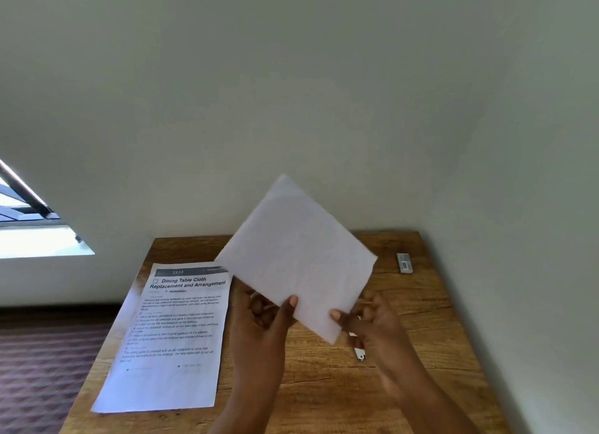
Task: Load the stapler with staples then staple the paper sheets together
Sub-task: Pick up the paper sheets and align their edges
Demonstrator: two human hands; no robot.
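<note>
Low in the centre of the frame, the left hand (259,317) is gripping the lower left edge of the raised paper sheets (296,255), thumb on the near face and fingers curled behind. Just right of it, the right hand (372,320) is pinching the sheets' lower right edge; something small and metallic seems to be tucked in or under that hand, but it cannot be made out clearly. The sheets are hanging tilted like a diamond above the surface (324,385), blank side facing the camera, so it is not visible whether a staple is already in them.

Below the right hand, a small metal piece (359,354), possibly the stapler or part of it, is lying on the wood. At the lower left of the frame a printed page (171,333) is lying flat, partly overhanging the surface's left edge. Farther back, toward the upper right of the surface, a small grey box (404,263), likely the staples, is sitting well apart from everything else.

Judging from this, the person is squaring or checking the sheets. To do it well, the edges should be flush and one corner held firmly, so the layers are not slipping when the stapler is closing on them.
</note>
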